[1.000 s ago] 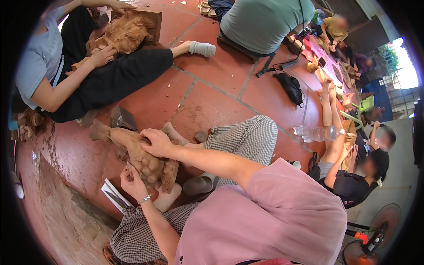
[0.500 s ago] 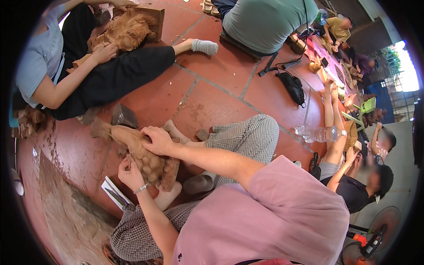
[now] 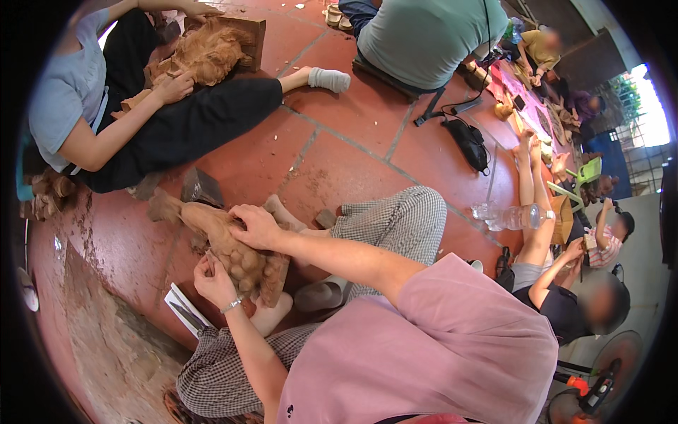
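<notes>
A brown carved wooden figure (image 3: 236,256) with rounded bumps on its side lies across my lap and feet. Its narrower end points to the far left. My right hand (image 3: 256,227) rests on its upper side, fingers bent over the wood and gripping it. Close to the figure's left side is my left hand (image 3: 214,284), with a bracelet at the wrist. Its thumb and fingers are pinched together; whatever is between them is too small to make out.
A dark block (image 3: 201,187) sits beyond the figure. White sheets with a dark picture (image 3: 185,311) lie by my left knee, near a large rough slab (image 3: 116,346). A co-worker (image 3: 70,120) sits at far left with another carving (image 3: 205,53). A plastic bottle (image 3: 512,215) lies right.
My left hand has shifted slightly up and right beside the figure, still pinched. The right hand stays on the wood, with barely any movement.
</notes>
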The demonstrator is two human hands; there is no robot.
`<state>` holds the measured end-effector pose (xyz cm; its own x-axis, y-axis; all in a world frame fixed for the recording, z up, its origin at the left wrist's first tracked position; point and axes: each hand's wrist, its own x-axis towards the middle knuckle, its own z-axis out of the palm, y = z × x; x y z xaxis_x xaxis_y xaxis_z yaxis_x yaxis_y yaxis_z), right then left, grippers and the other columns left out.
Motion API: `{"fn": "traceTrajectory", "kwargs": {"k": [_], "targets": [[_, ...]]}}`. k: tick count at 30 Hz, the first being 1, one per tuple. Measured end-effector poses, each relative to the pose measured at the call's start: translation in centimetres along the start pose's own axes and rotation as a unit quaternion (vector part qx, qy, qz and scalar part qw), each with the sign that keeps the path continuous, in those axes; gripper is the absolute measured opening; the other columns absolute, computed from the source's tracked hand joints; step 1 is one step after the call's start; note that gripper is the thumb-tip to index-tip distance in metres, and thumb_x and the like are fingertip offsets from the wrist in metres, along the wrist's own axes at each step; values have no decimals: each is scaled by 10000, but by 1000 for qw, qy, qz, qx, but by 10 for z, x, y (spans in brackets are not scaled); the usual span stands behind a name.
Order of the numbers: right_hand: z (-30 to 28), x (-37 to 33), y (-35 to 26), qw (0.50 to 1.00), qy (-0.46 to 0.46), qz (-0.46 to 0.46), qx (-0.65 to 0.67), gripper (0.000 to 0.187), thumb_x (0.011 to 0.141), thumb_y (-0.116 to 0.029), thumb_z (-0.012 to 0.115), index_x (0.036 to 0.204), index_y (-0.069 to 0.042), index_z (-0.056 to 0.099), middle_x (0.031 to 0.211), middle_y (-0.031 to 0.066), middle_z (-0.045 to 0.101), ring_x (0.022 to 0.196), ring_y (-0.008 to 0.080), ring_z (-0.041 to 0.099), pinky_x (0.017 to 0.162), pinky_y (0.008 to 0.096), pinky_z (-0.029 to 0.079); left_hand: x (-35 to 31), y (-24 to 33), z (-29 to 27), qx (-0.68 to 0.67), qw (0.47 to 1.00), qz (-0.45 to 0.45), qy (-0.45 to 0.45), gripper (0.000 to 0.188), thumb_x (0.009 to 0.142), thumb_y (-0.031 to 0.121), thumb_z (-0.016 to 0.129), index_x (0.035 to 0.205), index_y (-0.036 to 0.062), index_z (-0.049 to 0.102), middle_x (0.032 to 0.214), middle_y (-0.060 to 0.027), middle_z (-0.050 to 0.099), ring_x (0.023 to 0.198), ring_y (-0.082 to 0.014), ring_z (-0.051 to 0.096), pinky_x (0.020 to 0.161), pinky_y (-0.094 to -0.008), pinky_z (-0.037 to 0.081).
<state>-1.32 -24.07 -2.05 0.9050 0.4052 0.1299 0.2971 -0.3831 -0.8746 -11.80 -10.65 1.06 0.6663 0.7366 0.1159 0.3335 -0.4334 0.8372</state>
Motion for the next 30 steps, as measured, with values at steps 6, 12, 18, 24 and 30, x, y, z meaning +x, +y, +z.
{"fn": "traceTrajectory", "kwargs": {"k": [6,12,18,24,30], "targets": [[-1,1,0,1000,-8,-7,8,280,809,-260,642,1017,-82,585,967,134,621,949,340,595,845,430,473,-8,-44,3,-195,978,-70,-24,201,934,152,625,915,-48,614,960,-151,681,837,-194,646,749,-301,518],[-4,0,-5,997,-25,9,-73,520,803,-421,648,1158,-46,583,1160,213,579,1127,387,532,963,464,432,3,-105,7,-226,905,-354,-62,347,966,343,548,1020,10,626,882,-78,630,682,-160,578,544,-290,464],[-31,-1,6,963,-195,188,2,817,831,-625,608,1349,-6,484,1324,234,539,1250,326,513,1048,383,392,-5,-137,26,-390,815,-419,-87,456,936,456,596,976,8,669,917,-82,685,795,-185,639,716,-299,526],[-32,1,0,955,-225,195,15,764,840,-612,610,1332,-37,504,1288,220,565,1213,312,537,1018,376,409,-1,-145,32,-458,749,-465,-119,280,963,253,553,1046,6,658,965,-84,664,861,-191,632,750,-312,539],[-34,4,12,948,-223,215,70,723,854,-581,621,1318,-38,514,1273,199,580,1202,293,538,1004,361,410,0,-149,35,-450,753,-458,-143,306,979,217,443,1133,34,634,1093,-100,638,940,-207,630,844,-355,542]]}}
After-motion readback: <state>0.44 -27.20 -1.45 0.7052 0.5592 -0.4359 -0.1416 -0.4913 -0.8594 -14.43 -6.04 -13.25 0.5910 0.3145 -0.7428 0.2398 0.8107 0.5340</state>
